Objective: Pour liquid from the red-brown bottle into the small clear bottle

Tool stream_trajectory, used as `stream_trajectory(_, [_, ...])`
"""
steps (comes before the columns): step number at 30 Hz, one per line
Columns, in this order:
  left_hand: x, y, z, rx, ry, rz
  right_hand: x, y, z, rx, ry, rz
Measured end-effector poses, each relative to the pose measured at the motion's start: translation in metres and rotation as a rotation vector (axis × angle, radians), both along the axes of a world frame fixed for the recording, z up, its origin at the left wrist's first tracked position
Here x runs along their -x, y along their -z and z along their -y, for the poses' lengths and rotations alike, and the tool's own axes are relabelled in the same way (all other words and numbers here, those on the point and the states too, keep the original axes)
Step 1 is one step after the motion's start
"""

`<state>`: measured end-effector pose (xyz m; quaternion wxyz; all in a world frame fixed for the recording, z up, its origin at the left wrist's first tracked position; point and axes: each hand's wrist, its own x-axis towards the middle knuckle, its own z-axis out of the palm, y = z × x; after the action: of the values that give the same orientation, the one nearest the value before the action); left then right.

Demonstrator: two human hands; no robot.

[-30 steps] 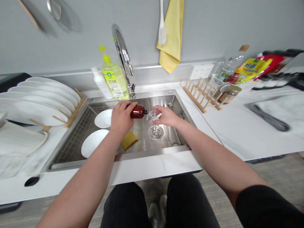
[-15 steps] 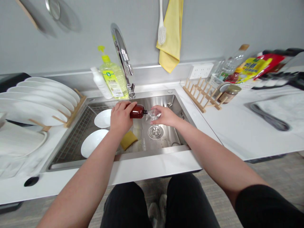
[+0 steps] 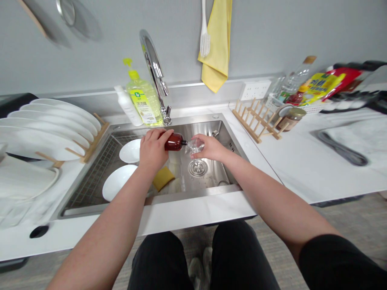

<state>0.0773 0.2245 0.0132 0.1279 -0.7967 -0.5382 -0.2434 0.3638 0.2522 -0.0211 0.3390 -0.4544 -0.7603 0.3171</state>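
Over the steel sink (image 3: 208,125), my left hand (image 3: 154,147) is wrapped round a reddish-brown bottle (image 3: 174,142), which lies tipped on its side with its dark neck pointing right. My right hand (image 3: 208,147) is closed on a clear, crinkled piece of plastic (image 3: 193,147) at the bottle's mouth; its exact kind is hard to make out. Beneath it is the round drain (image 3: 198,167). Two white bowls (image 3: 117,182) sit in the left part of the sink, partly behind my left arm. A yellow sponge (image 3: 163,178) lies on the sink floor between my arms.
A chrome faucet (image 3: 154,68) rises behind the sink, beside a yellow-green soap bottle (image 3: 143,100) and a white bottle (image 3: 128,106). White plates (image 3: 54,129) stand in a rack at left. At right are a wooden rack (image 3: 256,121), a jar (image 3: 290,119) and several packages.
Both hands keep nearly the same pose, with the bottle still tipped toward the clear plastic. The whole view has shifted very slightly.
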Motion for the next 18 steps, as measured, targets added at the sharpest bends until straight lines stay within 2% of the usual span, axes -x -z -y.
stream_trajectory(18, [-0.001, -0.0018, 0.0013, 0.026, -0.004, 0.004, 0.0002, -0.0006, 0.0003, -0.002, -0.005, 0.004])
